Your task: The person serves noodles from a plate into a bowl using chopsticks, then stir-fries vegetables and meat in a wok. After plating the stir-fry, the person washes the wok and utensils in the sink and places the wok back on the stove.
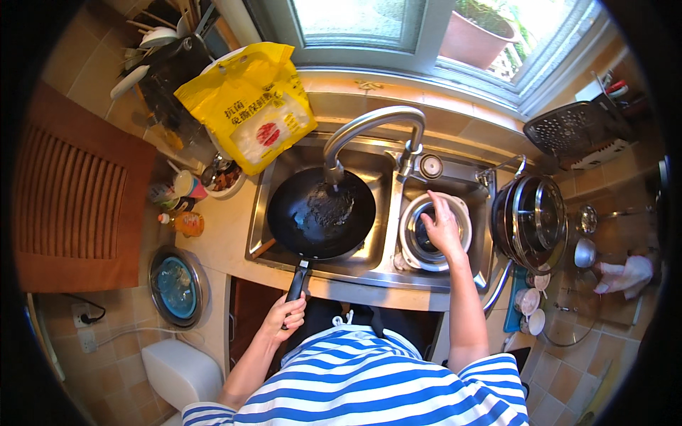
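Observation:
My left hand is closed around the black handle of a dark wok, which lies in the left sink basin under the curved metal faucet. Water moves on the wok's bottom below the spout. Over the right basin, my right hand has its fingers spread above a pale basket or colander with metal bowls inside; whether the fingertips touch it I cannot tell. A wooden handle pokes out from under the wok's left side.
Left of the sink are a yellow plastic bag, an orange liquid bottle and a blue bowl inside a metal one. Stacked pans or lids stand right of the sink, near small cups. A window frame rises behind.

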`<move>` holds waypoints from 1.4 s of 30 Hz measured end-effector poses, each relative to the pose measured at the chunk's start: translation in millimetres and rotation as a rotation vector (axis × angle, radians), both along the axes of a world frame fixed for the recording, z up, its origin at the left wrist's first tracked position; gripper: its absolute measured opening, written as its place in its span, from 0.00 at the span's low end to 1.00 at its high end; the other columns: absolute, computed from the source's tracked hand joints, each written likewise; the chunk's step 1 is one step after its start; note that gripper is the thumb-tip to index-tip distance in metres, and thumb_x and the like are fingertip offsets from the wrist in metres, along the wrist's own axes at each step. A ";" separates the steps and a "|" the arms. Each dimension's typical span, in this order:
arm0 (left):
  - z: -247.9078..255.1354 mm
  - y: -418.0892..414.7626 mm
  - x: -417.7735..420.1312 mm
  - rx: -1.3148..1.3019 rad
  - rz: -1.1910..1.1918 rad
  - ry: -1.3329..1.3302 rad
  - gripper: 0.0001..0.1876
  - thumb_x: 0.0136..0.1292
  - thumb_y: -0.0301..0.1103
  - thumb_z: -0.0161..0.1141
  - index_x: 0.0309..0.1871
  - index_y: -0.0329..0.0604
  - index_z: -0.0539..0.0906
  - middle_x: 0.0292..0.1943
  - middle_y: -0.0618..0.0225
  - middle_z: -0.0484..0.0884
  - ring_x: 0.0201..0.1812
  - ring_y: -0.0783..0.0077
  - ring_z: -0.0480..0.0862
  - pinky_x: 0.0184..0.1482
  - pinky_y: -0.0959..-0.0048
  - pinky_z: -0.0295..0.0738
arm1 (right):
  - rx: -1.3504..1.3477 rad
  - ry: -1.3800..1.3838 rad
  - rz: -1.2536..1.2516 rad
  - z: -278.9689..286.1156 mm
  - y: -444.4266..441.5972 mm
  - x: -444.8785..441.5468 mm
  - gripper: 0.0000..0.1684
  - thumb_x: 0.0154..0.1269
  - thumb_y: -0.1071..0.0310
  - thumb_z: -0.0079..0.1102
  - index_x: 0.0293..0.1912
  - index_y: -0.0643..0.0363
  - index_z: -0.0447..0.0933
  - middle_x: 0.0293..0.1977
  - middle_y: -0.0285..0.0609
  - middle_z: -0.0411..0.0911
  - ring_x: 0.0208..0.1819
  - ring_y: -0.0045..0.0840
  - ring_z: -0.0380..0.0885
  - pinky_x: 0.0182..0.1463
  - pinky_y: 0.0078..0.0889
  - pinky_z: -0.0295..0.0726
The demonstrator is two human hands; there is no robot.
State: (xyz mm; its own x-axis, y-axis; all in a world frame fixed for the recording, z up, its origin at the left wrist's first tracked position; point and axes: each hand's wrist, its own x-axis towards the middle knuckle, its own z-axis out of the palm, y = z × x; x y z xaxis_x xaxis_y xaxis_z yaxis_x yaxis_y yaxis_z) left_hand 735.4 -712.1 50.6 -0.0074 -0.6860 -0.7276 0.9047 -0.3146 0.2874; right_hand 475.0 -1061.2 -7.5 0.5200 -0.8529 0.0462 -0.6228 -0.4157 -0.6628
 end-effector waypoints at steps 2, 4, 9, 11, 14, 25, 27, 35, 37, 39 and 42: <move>-3.7 -4.1 -3.9 -0.014 -0.002 0.038 0.06 0.68 0.25 0.57 0.44 0.42 0.72 0.19 0.77 0.65 0.12 0.87 0.61 0.14 0.85 0.54 | 0.244 -0.175 -0.060 1.8 -1.2 -9.9 0.31 0.64 0.65 0.63 0.65 0.58 0.68 0.56 0.49 0.75 0.58 0.40 0.76 0.62 0.38 0.74; -2.7 -5.5 -4.1 -0.013 -0.023 0.024 0.06 0.68 0.25 0.57 0.44 0.42 0.72 0.19 0.77 0.65 0.12 0.87 0.61 0.14 0.85 0.54 | 0.535 -0.497 -0.099 8.8 -9.0 -11.6 0.28 0.67 0.65 0.61 0.64 0.59 0.69 0.53 0.45 0.78 0.56 0.28 0.76 0.61 0.30 0.73; 16.1 -14.8 1.7 0.045 -0.122 -0.133 0.05 0.69 0.27 0.57 0.42 0.43 0.71 0.20 0.78 0.65 0.13 0.87 0.61 0.15 0.85 0.55 | -0.244 0.048 -0.119 -16.8 -22.9 17.6 0.27 0.64 0.63 0.62 0.61 0.59 0.71 0.56 0.49 0.74 0.57 0.44 0.73 0.59 0.44 0.74; 29.6 -15.4 4.0 0.093 -0.177 -0.240 0.08 0.69 0.29 0.59 0.40 0.45 0.70 0.19 0.78 0.65 0.13 0.87 0.62 0.15 0.84 0.56 | -0.337 0.142 -0.065 -32.2 -30.9 30.5 0.25 0.63 0.63 0.63 0.58 0.57 0.74 0.51 0.47 0.76 0.50 0.40 0.77 0.52 0.44 0.76; 47.0 -13.9 3.8 0.183 -0.245 -0.411 0.10 0.68 0.31 0.61 0.39 0.45 0.68 0.19 0.77 0.66 0.13 0.85 0.63 0.14 0.82 0.57 | -0.446 0.228 -0.036 -45.2 -56.3 44.2 0.12 0.59 0.67 0.62 0.43 0.55 0.80 0.35 0.42 0.78 0.41 0.36 0.79 0.44 0.42 0.76; 31.6 32.2 -13.8 0.453 -0.429 -1.581 0.14 0.56 0.27 0.68 0.41 0.35 0.73 0.25 0.64 0.72 0.29 0.68 0.71 0.36 0.70 0.70 | -0.457 0.090 -0.303 -56.8 -80.5 44.7 0.21 0.62 0.60 0.64 0.55 0.50 0.75 0.41 0.43 0.78 0.43 0.37 0.79 0.43 0.41 0.79; 34.3 39.8 -14.5 0.490 -0.422 -1.572 0.15 0.55 0.26 0.67 0.41 0.36 0.72 0.27 0.63 0.72 0.31 0.68 0.71 0.39 0.69 0.71 | -0.411 -0.083 -0.294 -54.0 -66.1 35.9 0.13 0.64 0.64 0.61 0.45 0.56 0.72 0.40 0.45 0.75 0.44 0.41 0.77 0.44 0.43 0.77; 104.7 55.9 -12.6 0.523 -0.246 -0.915 0.12 0.60 0.24 0.63 0.41 0.43 0.70 0.21 0.73 0.69 0.13 0.84 0.64 0.15 0.81 0.57 | 0.236 -0.320 -0.679 -119.8 -80.4 -78.6 0.19 0.74 0.55 0.48 0.35 0.59 0.77 0.40 0.48 0.79 0.41 0.44 0.78 0.46 0.42 0.75; 120.4 61.6 -13.4 0.458 -0.195 -0.763 0.11 0.61 0.23 0.61 0.42 0.44 0.69 0.19 0.74 0.68 0.09 0.84 0.60 0.11 0.81 0.52 | 0.165 -0.330 -0.700 -139.5 -91.5 -101.2 0.17 0.74 0.59 0.48 0.47 0.61 0.77 0.47 0.50 0.79 0.53 0.40 0.76 0.58 0.40 0.72; 132.4 61.7 -15.5 0.429 -0.209 -0.617 0.12 0.61 0.23 0.61 0.43 0.43 0.69 0.19 0.73 0.67 0.10 0.84 0.60 0.11 0.81 0.54 | 0.022 -0.223 -0.692 -142.5 -96.7 -109.5 0.20 0.73 0.61 0.50 0.58 0.62 0.72 0.56 0.53 0.74 0.59 0.43 0.72 0.65 0.40 0.69; 136.9 61.2 -15.8 0.348 -0.205 -0.394 0.12 0.61 0.23 0.62 0.44 0.41 0.70 0.19 0.72 0.68 0.10 0.83 0.61 0.12 0.81 0.55 | 0.055 -0.221 -0.660 -148.2 -118.4 -122.9 0.29 0.72 0.62 0.51 0.68 0.63 0.62 0.66 0.53 0.63 0.68 0.42 0.63 0.71 0.37 0.61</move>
